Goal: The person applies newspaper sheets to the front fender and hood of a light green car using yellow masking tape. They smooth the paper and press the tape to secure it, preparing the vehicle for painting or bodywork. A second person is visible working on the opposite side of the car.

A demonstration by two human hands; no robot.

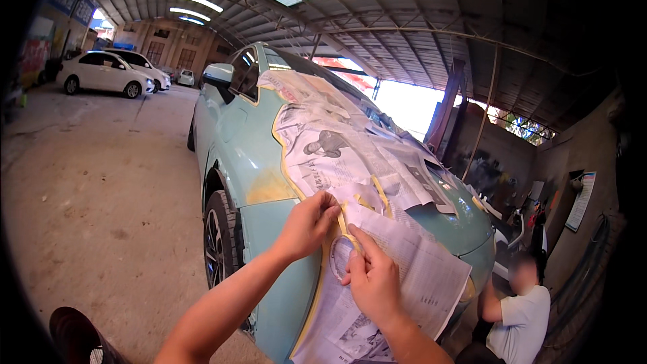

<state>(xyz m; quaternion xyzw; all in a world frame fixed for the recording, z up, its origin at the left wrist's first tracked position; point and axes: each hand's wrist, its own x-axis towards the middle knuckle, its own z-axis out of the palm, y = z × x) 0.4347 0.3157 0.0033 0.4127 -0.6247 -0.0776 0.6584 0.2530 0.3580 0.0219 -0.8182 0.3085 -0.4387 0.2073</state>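
A pale green car (269, 236) has sheets of newspaper (330, 141) over its hood, edged with yellow masking tape (286, 168). My left hand (310, 224) is closed in a pinch at the edge of the paper, on the end of a tape strip. That strip runs down to a roll of masking tape (335, 264), gripped by the fingers and thumb of my right hand (374, 282). Beneath my right hand, another newspaper sheet (431, 276) hangs over the car's front. The left fingertips partly hide the strip.
A person in a light shirt (522, 317) crouches by the car's front at the right. The car's front wheel (219, 236) is left of my forearm. White cars (104, 73) stand at the far left. A dark round object (73, 334) is at the lower left.
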